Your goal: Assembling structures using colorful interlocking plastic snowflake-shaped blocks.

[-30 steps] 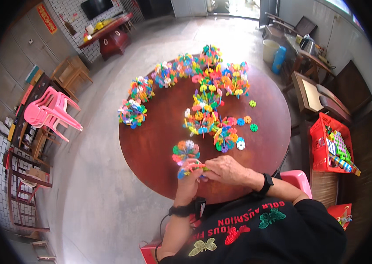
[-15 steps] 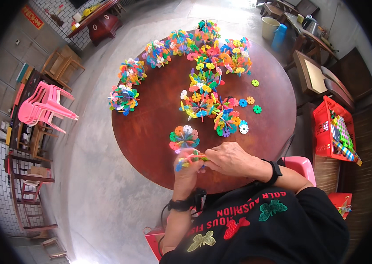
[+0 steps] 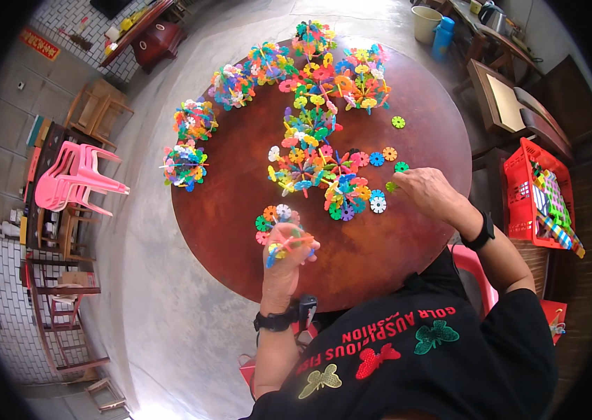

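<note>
Loosely curled at the table's near left, my left hand (image 3: 286,253) holds a small cluster of interlocking plastic flower discs, with blue, yellow and orange ones at the palm. A ring of green, white, orange and pink discs (image 3: 283,211) shows just beyond the fingers. My right hand (image 3: 430,192) reaches over the right of the table, fingertips pinched at a lime-green flower disc (image 3: 392,187). Close by lie a darker green disc (image 3: 401,166), a blue disc (image 3: 376,159), an orange disc (image 3: 389,153) and a white disc (image 3: 378,205).
Several multicoloured disc balls (image 3: 236,86) curve along the far left of the round brown table (image 3: 240,210), with more joined clusters (image 3: 310,122) down its middle. Another lime disc (image 3: 397,122) lies farther back. At right stands a red basket (image 3: 520,189); pink chairs (image 3: 75,175) stand left.
My right hand has left the cluster at my left hand and moved right and away, to the loose discs. The left hand keeps its cluster, shifted slightly left. The view has shifted a little.
</note>
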Demonstrator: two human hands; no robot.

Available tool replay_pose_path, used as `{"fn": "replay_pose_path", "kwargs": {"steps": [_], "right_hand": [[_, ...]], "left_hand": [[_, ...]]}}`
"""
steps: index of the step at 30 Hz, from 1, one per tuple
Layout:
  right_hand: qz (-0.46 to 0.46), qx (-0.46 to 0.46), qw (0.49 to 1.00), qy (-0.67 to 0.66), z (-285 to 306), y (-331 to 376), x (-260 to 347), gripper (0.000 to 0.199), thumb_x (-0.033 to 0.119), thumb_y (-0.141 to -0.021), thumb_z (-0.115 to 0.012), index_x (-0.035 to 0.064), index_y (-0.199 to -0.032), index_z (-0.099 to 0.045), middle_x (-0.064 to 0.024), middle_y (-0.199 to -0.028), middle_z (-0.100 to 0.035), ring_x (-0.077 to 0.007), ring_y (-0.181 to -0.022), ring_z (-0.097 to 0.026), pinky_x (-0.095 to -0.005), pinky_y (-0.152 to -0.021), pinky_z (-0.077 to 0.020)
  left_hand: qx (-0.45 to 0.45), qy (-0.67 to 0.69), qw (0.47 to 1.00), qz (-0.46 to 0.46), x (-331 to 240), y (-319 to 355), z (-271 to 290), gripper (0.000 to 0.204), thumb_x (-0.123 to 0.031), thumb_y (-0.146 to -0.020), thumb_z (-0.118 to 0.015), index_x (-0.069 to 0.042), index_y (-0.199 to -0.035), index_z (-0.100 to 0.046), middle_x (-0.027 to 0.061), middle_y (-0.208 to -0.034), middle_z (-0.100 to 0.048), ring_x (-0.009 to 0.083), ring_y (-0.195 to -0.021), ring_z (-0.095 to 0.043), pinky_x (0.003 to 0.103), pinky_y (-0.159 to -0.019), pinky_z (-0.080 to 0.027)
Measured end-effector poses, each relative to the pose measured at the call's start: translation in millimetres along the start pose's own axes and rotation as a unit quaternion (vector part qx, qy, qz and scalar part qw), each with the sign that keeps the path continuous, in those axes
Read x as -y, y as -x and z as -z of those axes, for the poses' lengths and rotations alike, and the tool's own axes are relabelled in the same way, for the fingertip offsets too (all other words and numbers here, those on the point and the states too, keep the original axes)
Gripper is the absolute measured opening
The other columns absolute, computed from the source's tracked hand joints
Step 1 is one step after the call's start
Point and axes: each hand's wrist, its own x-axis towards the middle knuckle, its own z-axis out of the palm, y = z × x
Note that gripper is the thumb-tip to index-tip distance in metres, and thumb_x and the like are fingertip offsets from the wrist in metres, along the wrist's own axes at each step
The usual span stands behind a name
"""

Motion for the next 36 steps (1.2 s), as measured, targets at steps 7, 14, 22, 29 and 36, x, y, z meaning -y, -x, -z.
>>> {"fn": "replay_pose_path", "kwargs": {"steps": [7,14,22,29,36], "right_hand": [[-0.007,0.007,1.0,-0.03,-18,-10,-18,0.022,0.027,-0.085,-0.062,0.0064,-0.088,-0.055,-0.0144,-0.078,-0.061,-0.0348,-0.078,-0.062,-0.045,-0.068,-0.049],[-0.03,-0.218,0.975,-0.024,0,-67,-64,0.044,0.012,-0.08,-0.068,0.0136,-0.12,-0.051,-0.016,-0.116,-0.052,-0.0398,-0.1,-0.058,-0.0456,-0.082,-0.0501],[0.004,-0.167,0.986,-0.008,-31,-127,-107,0.049,0.005,-0.079,-0.061,0.0111,-0.127,-0.05,-0.0142,-0.123,-0.054,-0.0356,-0.111,-0.055,-0.042,-0.091,-0.047],[-0.014,-0.184,0.983,-0.01,-29,-124,-103,0.044,0.005,-0.079,-0.06,0.0085,-0.122,-0.053,-0.0157,-0.12,-0.055,-0.0365,-0.109,-0.055,-0.0422,-0.09,-0.047],[0.182,-0.199,0.963,-0.023,8,-111,20,0.019,0.009,-0.086,-0.058,0.0092,-0.105,-0.061,-0.009,-0.099,-0.061,-0.0295,-0.098,-0.059,-0.0393,-0.085,-0.0511]], "left_hand": [[0.077,-0.04,0.996,0.01,7,-7,13,0.04,-0.004,-0.075,-0.074,-0.007,-0.11,-0.053,0.0054,-0.091,-0.062,0.0162,-0.085,-0.066,0.025,-0.068,-0.054],[0.1,0.025,0.995,0.004,5,-6,23,0.037,-0.006,-0.078,-0.072,-0.006,-0.11,-0.053,0.0091,-0.096,-0.064,0.0201,-0.091,-0.066,0.027,-0.072,-0.055],[0.045,-0.063,0.992,-0.104,5,-8,34,0.033,-0.002,-0.076,-0.067,-0.005,-0.107,-0.055,0.0113,-0.108,-0.065,0.0214,-0.121,-0.051,0.037,-0.106,-0.036],[0.172,-0.09,0.98,-0.052,0,-5,30,0.034,-0.006,-0.076,-0.074,-0.004,-0.103,-0.053,0.0109,-0.104,-0.064,0.0188,-0.092,-0.065,0.029,-0.085,-0.049],[0.281,-0.12,0.948,0.091,-1,1,16,0.033,-0.009,-0.073,-0.076,-0.003,-0.1,-0.058,0.0066,-0.095,-0.064,0.0151,-0.09,-0.064,0.027,-0.08,-0.049]]}}
